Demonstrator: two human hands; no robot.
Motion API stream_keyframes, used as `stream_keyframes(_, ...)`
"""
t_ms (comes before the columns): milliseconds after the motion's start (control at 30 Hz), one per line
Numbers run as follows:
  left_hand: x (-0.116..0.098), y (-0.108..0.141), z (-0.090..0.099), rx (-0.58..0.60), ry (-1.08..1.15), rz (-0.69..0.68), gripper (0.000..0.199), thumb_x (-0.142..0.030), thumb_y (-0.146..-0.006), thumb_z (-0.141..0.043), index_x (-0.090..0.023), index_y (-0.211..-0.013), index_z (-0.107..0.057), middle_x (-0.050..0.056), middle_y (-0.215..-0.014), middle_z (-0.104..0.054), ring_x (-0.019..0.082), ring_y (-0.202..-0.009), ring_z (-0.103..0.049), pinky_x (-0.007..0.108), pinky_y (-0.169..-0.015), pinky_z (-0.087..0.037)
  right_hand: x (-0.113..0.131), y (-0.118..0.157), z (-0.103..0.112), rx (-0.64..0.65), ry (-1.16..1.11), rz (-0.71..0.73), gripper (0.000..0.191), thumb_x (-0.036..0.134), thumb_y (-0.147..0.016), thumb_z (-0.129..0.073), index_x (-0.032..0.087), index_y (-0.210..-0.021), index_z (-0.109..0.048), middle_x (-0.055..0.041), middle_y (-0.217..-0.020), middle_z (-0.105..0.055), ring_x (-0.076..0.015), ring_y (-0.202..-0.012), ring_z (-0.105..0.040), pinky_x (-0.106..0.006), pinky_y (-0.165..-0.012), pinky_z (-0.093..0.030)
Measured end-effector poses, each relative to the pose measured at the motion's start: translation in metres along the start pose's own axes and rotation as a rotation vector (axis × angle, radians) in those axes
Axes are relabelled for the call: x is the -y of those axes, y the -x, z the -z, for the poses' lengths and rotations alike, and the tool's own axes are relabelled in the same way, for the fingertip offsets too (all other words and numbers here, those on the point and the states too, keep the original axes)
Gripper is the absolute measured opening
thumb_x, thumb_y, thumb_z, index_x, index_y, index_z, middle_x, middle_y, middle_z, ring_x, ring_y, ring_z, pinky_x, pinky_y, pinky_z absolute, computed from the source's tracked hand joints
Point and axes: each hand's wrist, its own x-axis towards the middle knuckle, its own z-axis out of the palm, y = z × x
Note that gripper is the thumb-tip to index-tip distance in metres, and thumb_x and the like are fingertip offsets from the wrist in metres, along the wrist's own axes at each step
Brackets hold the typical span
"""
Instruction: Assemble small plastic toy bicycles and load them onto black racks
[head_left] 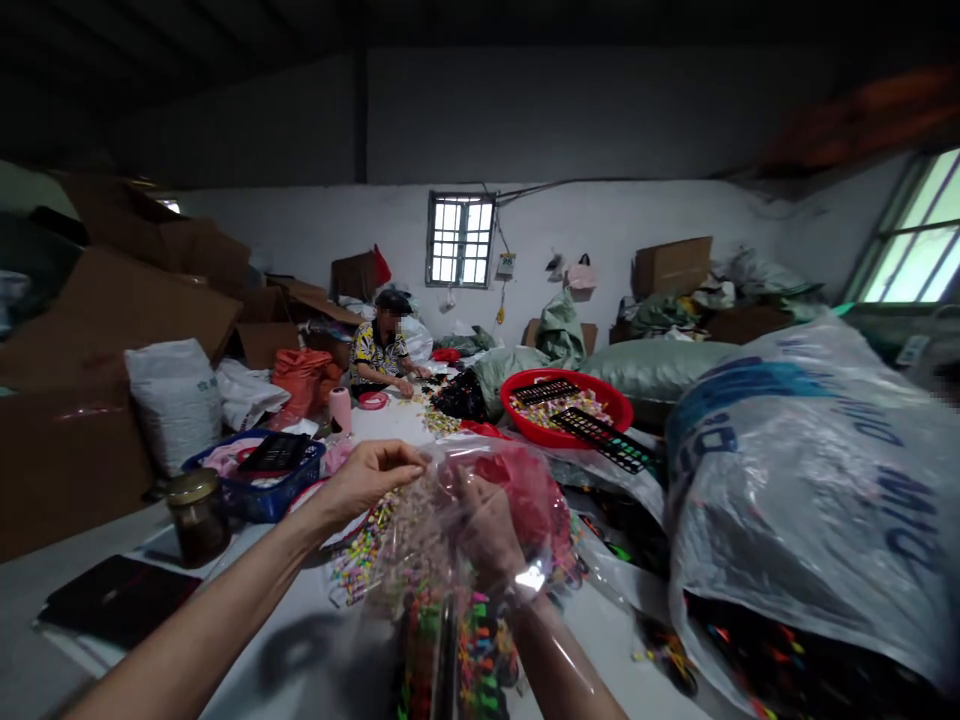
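A clear plastic bag hangs over the middle of the white table. My left hand pinches its upper edge, thumb and fingers pressed together. Seen through the plastic, my right hand is at the bag's right side with its fingers curled; what they grip is blurred. Behind the bag lie a crumpled pink-red piece and many small multicoloured pieces. Below my hands, black strips with green, red and orange pieces stand near the table's front edge.
A red basin with black trays sits beyond my right hand. At right bulges a large plastic sack. Left are a blue basket, a jar and a black folder. Another person sits at the far end.
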Motion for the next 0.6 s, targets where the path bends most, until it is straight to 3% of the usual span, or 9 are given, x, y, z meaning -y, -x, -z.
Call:
stream_keyframes(67,0.013,0.001,-0.001,-0.004,-0.070,0.037,0.023,-0.034,-0.067,-0.065,-0.014,-0.079,-0.067,0.004,-0.079,-0.069,0.017,-0.074,-0.060,0.027,-0.070,-0.044,0.001,-0.009,0.017,-0.014,0.406,0.042,0.049,0.048,-0.092,-0.035,0.015,-0.063,-0.059,-0.0022,-0.058,-0.056,-0.0105,-0.053,-0.045,-0.022,-0.050,-0.032)
stream_keyframes(167,0.021,0.016,-0.001,0.071,-0.196,0.095,0.019,-0.031,-0.066,-0.065,-0.015,-0.076,-0.067,0.004,-0.076,-0.069,0.019,-0.075,-0.060,0.029,-0.070,-0.045,-0.004,-0.031,0.058,-0.022,0.878,0.016,0.027,0.032,-0.086,-0.051,0.015,-0.069,-0.063,-0.0055,-0.068,-0.063,-0.0123,-0.062,-0.052,-0.022,-0.054,-0.031)
stream_keyframes(267,0.012,0.040,-0.014,0.376,-0.102,0.176,0.017,-0.030,-0.070,-0.065,-0.017,-0.080,-0.068,0.002,-0.078,-0.069,0.018,-0.075,-0.060,0.026,-0.068,-0.045,0.002,-0.048,0.095,-0.054,0.973,-0.061,0.024,0.033,-0.079,-0.061,0.015,-0.063,-0.061,-0.0042,-0.060,-0.060,-0.0127,-0.058,-0.052,-0.022,-0.051,-0.027)
stream_keyframes(333,0.001,0.051,-0.031,0.571,0.102,0.239,0.029,-0.032,-0.073,-0.065,-0.018,-0.098,-0.066,0.004,-0.089,-0.069,0.017,-0.081,-0.062,0.026,-0.070,-0.046,0.018,-0.048,0.102,-0.031,0.975,-0.035,0.033,0.041,-0.080,-0.060,0.016,-0.059,-0.059,-0.0016,-0.054,-0.056,-0.0112,-0.052,-0.049,-0.022,-0.049,-0.024)
stream_keyframes(400,-0.010,0.054,-0.050,0.527,0.258,0.244,0.045,-0.036,-0.074,-0.066,-0.019,-0.115,-0.058,0.006,-0.096,-0.066,0.016,-0.078,-0.062,0.025,-0.064,-0.047,0.042,-0.039,0.092,0.022,0.995,0.061,0.036,0.044,-0.080,-0.059,0.017,-0.057,-0.059,0.0003,-0.052,-0.054,-0.0096,-0.048,-0.044,-0.022,-0.048,-0.022)
stream_keyframes(467,-0.016,0.048,-0.065,0.373,0.383,0.191,0.058,-0.039,-0.071,-0.070,-0.021,-0.123,-0.051,0.008,-0.105,-0.062,0.016,-0.077,-0.061,0.025,-0.060,-0.048,0.065,-0.023,0.076,0.087,1.033,0.166,0.031,0.040,-0.076,-0.064,0.017,-0.055,-0.060,0.0020,-0.049,-0.051,-0.0083,-0.046,-0.038,-0.023,-0.048,-0.019)
stream_keyframes(533,-0.018,0.039,-0.072,0.228,0.491,0.124,0.064,-0.042,-0.069,-0.072,-0.022,-0.125,-0.048,0.008,-0.107,-0.061,0.017,-0.079,-0.061,0.025,-0.061,-0.048,0.082,-0.007,0.061,0.164,1.022,0.214,0.027,0.036,-0.071,-0.069,0.018,-0.053,-0.059,0.0036,-0.046,-0.048,-0.0073,-0.044,-0.034,-0.023,-0.047,-0.018)
stream_keyframes(600,-0.020,0.033,-0.072,0.167,0.549,0.083,0.064,-0.042,-0.069,-0.072,-0.022,-0.125,-0.048,0.006,-0.100,-0.063,0.017,-0.080,-0.062,0.026,-0.066,-0.049,0.090,0.005,0.053,0.264,0.938,0.210,0.025,0.035,-0.069,-0.070,0.018,-0.054,-0.060,0.0045,-0.046,-0.047,-0.0066,-0.044,-0.032,-0.021,-0.046,-0.018)
